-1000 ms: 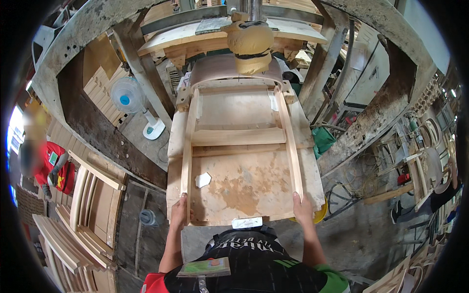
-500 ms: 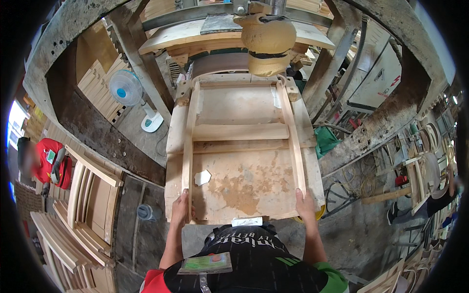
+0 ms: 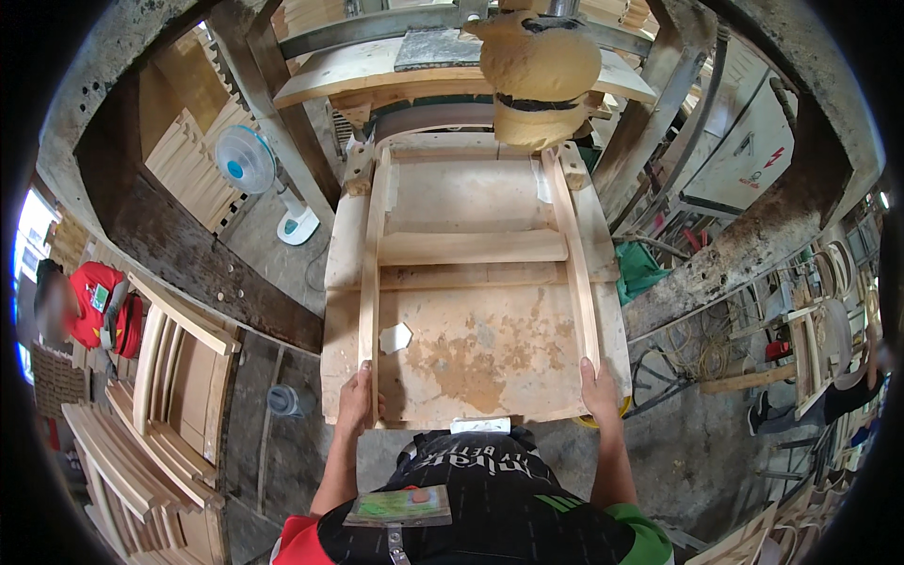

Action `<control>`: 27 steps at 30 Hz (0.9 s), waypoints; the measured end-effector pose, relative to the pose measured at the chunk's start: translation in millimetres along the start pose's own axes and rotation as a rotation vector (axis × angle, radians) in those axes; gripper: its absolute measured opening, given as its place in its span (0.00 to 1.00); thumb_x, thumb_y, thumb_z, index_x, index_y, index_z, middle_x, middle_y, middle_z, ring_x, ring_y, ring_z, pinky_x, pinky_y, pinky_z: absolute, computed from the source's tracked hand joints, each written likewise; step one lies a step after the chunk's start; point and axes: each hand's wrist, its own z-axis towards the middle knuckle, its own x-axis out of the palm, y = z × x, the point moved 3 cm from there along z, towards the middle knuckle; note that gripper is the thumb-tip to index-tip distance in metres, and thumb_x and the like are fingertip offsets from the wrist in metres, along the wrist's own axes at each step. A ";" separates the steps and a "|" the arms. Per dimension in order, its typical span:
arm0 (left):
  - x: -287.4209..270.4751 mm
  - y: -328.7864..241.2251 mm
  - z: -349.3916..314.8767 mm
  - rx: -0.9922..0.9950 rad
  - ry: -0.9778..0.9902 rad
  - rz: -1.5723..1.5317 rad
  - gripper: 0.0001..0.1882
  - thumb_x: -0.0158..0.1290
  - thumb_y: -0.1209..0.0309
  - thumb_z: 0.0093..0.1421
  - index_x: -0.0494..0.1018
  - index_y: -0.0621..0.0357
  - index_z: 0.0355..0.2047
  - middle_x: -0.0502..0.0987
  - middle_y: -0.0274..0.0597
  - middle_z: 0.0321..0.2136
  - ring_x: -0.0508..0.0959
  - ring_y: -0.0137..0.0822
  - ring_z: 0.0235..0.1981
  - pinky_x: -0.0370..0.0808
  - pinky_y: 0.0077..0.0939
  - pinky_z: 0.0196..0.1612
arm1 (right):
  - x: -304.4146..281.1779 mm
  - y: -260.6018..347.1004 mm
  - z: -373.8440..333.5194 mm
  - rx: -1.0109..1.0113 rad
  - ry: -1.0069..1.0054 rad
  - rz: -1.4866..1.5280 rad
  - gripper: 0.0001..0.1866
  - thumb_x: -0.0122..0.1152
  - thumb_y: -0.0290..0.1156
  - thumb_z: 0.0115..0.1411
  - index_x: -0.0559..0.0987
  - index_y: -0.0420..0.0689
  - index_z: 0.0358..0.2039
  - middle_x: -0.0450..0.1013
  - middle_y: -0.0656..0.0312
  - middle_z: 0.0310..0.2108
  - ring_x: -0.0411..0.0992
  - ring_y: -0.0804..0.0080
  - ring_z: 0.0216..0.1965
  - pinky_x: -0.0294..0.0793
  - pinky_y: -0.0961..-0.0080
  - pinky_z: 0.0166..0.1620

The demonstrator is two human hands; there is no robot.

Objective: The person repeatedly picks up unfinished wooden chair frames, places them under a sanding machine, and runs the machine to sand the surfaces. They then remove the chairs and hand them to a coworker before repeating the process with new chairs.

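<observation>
A pale wooden frame (image 3: 476,248) lies in the centre of the frame, its two long rails running from the upper middle down towards the lower edge, with a crosspiece between them. Beneath it is a stained plywood worktop (image 3: 471,400). At lower centre left, the left hand (image 3: 356,400) is closed around the near end of the left rail, thumb on top. At lower centre right, the right hand (image 3: 600,394) grips the near end of the other rail — thumb along its upper face, most of its fingers hidden beneath.

A white scrap (image 3: 395,337) lies just inside the left rail. At top centre, a yellowish padded block (image 3: 541,71) hangs over the far right end; whether it touches the wood I cannot tell. A curved brown panel (image 3: 433,120) sits behind the far end of the rails. A white fan (image 3: 247,160) stands at upper left; below it, towards the left edge — a person in red (image 3: 94,301) beside stacked curved wooden parts (image 3: 118,461).
</observation>
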 end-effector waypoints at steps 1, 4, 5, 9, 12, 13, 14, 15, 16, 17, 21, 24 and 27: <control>0.0 0.9 0.5 0.005 -0.001 -0.003 0.34 0.45 0.39 0.72 0.73 0.64 0.50 0.76 0.44 0.21 0.77 0.35 0.16 0.74 0.31 0.19 | -0.8 0.7 -0.5 -0.017 -0.010 -0.006 0.34 0.47 0.58 0.72 0.75 0.36 0.56 0.77 0.30 0.45 0.74 0.29 0.51 0.71 0.45 0.55; 0.7 1.8 1.2 0.014 -0.011 0.011 0.34 0.44 0.40 0.73 0.73 0.66 0.49 0.76 0.44 0.20 0.77 0.34 0.16 0.74 0.30 0.19 | -2.5 3.1 -1.5 -0.002 0.002 0.001 0.34 0.47 0.58 0.72 0.75 0.35 0.56 0.77 0.29 0.45 0.74 0.29 0.52 0.71 0.45 0.56; 0.7 1.9 1.1 0.011 -0.012 0.018 0.34 0.44 0.40 0.73 0.73 0.66 0.49 0.76 0.44 0.20 0.77 0.34 0.16 0.74 0.30 0.19 | -3.1 3.7 -2.0 0.014 0.013 0.008 0.34 0.47 0.58 0.72 0.75 0.35 0.56 0.77 0.29 0.46 0.74 0.29 0.52 0.71 0.45 0.56; 0.7 1.9 1.4 0.002 -0.012 0.021 0.34 0.44 0.40 0.73 0.73 0.66 0.48 0.76 0.44 0.20 0.77 0.34 0.16 0.73 0.29 0.19 | -5.0 7.1 -3.3 -0.006 0.008 -0.005 0.34 0.48 0.57 0.72 0.74 0.35 0.56 0.77 0.29 0.46 0.74 0.29 0.53 0.71 0.45 0.57; 0.3 0.8 0.7 0.001 -0.014 0.015 0.34 0.44 0.40 0.73 0.73 0.65 0.47 0.76 0.44 0.20 0.77 0.34 0.16 0.73 0.29 0.19 | -4.5 7.7 -3.9 -0.011 0.003 -0.007 0.34 0.48 0.57 0.72 0.74 0.34 0.56 0.77 0.29 0.47 0.74 0.29 0.53 0.71 0.45 0.57; 0.4 0.0 0.4 0.001 -0.014 0.014 0.34 0.44 0.40 0.73 0.73 0.65 0.47 0.76 0.43 0.20 0.77 0.34 0.16 0.73 0.29 0.19 | -3.8 7.0 -3.4 -0.012 0.001 0.003 0.34 0.48 0.57 0.72 0.75 0.34 0.56 0.76 0.29 0.47 0.74 0.29 0.53 0.71 0.45 0.57; 0.3 -0.6 -0.2 -0.002 -0.017 0.005 0.34 0.45 0.40 0.73 0.74 0.65 0.46 0.76 0.43 0.20 0.77 0.34 0.16 0.73 0.29 0.19 | -2.9 6.5 -2.9 -0.014 0.001 0.014 0.34 0.48 0.57 0.72 0.75 0.34 0.56 0.76 0.29 0.47 0.74 0.29 0.53 0.71 0.45 0.57; 0.6 -0.8 -1.0 -0.006 -0.019 -0.006 0.33 0.45 0.40 0.73 0.74 0.64 0.46 0.75 0.43 0.20 0.77 0.34 0.16 0.73 0.29 0.19 | -2.3 4.4 -1.7 -0.002 0.002 0.016 0.34 0.48 0.57 0.72 0.75 0.33 0.56 0.76 0.29 0.47 0.73 0.29 0.53 0.70 0.45 0.57; 0.5 -1.1 -1.8 -0.010 -0.022 -0.016 0.33 0.45 0.40 0.73 0.74 0.64 0.46 0.75 0.43 0.20 0.77 0.34 0.16 0.73 0.29 0.19 | -1.8 2.5 0.0 0.010 0.004 0.017 0.35 0.48 0.57 0.72 0.74 0.33 0.56 0.76 0.29 0.47 0.73 0.29 0.54 0.70 0.45 0.57; 0.4 -2.0 -2.0 -0.006 -0.020 -0.015 0.33 0.45 0.40 0.73 0.74 0.64 0.46 0.75 0.42 0.19 0.77 0.33 0.16 0.73 0.28 0.18 | -1.2 0.7 1.7 0.021 0.006 0.019 0.35 0.48 0.57 0.72 0.74 0.33 0.56 0.76 0.29 0.48 0.73 0.29 0.54 0.70 0.45 0.58; 1.2 -6.5 -2.4 0.007 -0.011 -0.013 0.33 0.45 0.39 0.72 0.74 0.63 0.44 0.75 0.42 0.19 0.76 0.33 0.15 0.72 0.28 0.17 | 1.4 -8.9 4.8 -0.104 -0.091 -0.008 0.34 0.49 0.56 0.72 0.74 0.33 0.56 0.78 0.33 0.41 0.78 0.39 0.41 0.75 0.50 0.49; -2.1 -3.3 -4.2 0.008 -0.028 0.005 0.33 0.44 0.39 0.72 0.74 0.63 0.43 0.75 0.42 0.19 0.76 0.34 0.14 0.72 0.28 0.16 | 2.5 -3.2 4.0 0.005 -0.017 0.035 0.35 0.48 0.58 0.72 0.74 0.33 0.55 0.76 0.28 0.48 0.73 0.29 0.54 0.70 0.45 0.58; -2.3 -4.9 -5.1 0.040 -0.031 0.029 0.33 0.44 0.39 0.72 0.74 0.63 0.41 0.75 0.42 0.19 0.76 0.34 0.14 0.71 0.28 0.16 | 4.7 -6.1 7.3 0.006 -0.035 0.004 0.34 0.49 0.57 0.72 0.74 0.34 0.56 0.77 0.32 0.44 0.75 0.37 0.46 0.73 0.49 0.51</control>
